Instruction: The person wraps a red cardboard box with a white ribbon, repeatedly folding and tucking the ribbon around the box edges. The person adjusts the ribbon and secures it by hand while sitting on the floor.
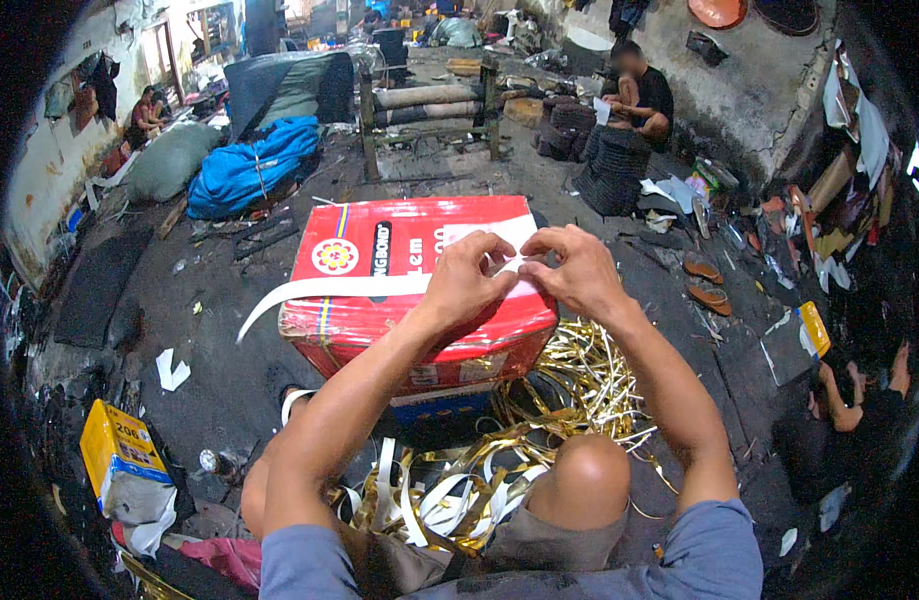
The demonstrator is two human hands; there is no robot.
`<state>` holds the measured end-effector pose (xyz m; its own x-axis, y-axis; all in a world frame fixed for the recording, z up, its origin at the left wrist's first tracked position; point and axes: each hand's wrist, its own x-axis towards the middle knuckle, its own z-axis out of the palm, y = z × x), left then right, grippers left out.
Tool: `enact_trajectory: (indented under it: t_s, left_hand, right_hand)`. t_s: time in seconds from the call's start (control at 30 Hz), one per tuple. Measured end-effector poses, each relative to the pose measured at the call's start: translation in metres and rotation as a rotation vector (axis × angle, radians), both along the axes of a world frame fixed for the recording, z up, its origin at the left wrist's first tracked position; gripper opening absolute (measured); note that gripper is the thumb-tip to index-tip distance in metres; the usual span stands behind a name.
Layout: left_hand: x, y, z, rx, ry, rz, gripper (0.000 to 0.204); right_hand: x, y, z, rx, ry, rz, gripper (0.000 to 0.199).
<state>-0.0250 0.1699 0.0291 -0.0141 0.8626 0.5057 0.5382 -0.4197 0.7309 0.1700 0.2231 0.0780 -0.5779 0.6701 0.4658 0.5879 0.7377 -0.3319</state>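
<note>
Hands meet over a large red rectangular tin can (380, 262) lying on its side on the dark workshop floor (210, 380), its flat upper face serving as a work surface. The left hand (467, 278) and the right hand (572, 270) sit side by side near the centre of the view, and the fingers of both are pinched together on a long white paper strip (330, 290), meeting at about its right end. From that pinch the white paper strip runs out toward 9 o'clock across the red tin can, passes its left edge and droops down toward 8 o'clock, hanging free of the floor as far as can be told. At 6 o'clock from the hands, between the can and the person's bare knee (585, 480), lies a tangled heap of shiny gold and white ribbon offcuts (540, 410), spreading toward 5 o'clock. A yellow cardboard box (120, 445) with crumpled white wrapping lies at 8 o'clock, well apart from the can. At 10 o'clock a blue cloth bundle (255, 165) rests beside a grey-green sack (170, 160). At 1 o'clock another person in a black shirt (645, 95) sits beside a stack of dark ribbed baskets (612, 165). A pair of brown sandals (707, 282) lies on the floor at 3 o'clock.
</note>
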Motion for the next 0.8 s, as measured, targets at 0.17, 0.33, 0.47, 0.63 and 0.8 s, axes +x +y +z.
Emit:
enact_trajectory:
  t_s: [0.17, 0.33, 0.47, 0.63, 0.8]
  left_hand:
    - [0.0, -0.001, 0.0, 0.033, 0.029, 0.002, 0.02]
    - [-0.002, -0.001, -0.002, 0.095, 0.1, 0.039, 0.016]
    - [-0.002, 0.0, -0.006, 0.138, 0.1, 0.024, 0.016]
    - [0.002, 0.002, 0.002, 0.054, 0.092, -0.03, 0.018]
    - [0.0, 0.003, -0.001, 0.1, 0.112, -0.016, 0.017]
  right_hand:
    - [0.007, -0.003, -0.002, 0.016, -0.026, 0.064, 0.023]
    - [0.011, -0.003, -0.005, -0.048, 0.066, 0.092, 0.022]
    - [0.01, 0.0, -0.007, -0.021, 0.085, 0.141, 0.018]
    - [0.016, 0.003, -0.008, 0.025, 0.058, 0.202, 0.017]
    - [0.021, 0.005, -0.005, 0.03, 0.015, 0.259, 0.019]
